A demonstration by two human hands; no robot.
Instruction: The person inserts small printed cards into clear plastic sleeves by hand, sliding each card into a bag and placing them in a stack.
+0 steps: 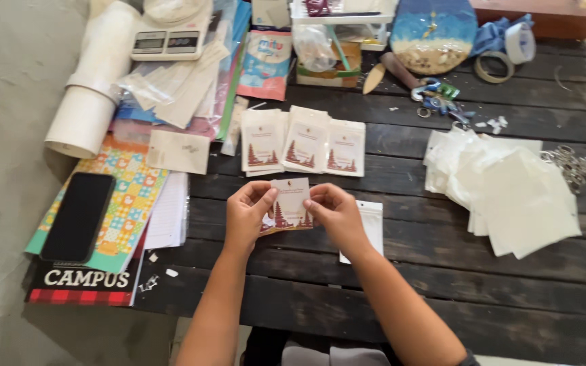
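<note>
Dark, weathered planks form the tabletop where a person packs small printed cards. At far left, a black smartphone lies on a bright patterned notebook, below white paper rolls and a grey digital scale. At centre, three clear sleeves already holding white cards with a red temple print sit in an overlapping row, apparently finished. Just below them, the left hand and right hand pinch the two sides of one more white card with a red temple print, each grip clamped on an edge, the card raised just above the tabletop. One empty clear plastic sleeve lies beside the right wrist. At right, a loose stack of translucent white sleeves waits unfilled next to a pile of metal key rings, suggesting the work is at an early stage.
</note>
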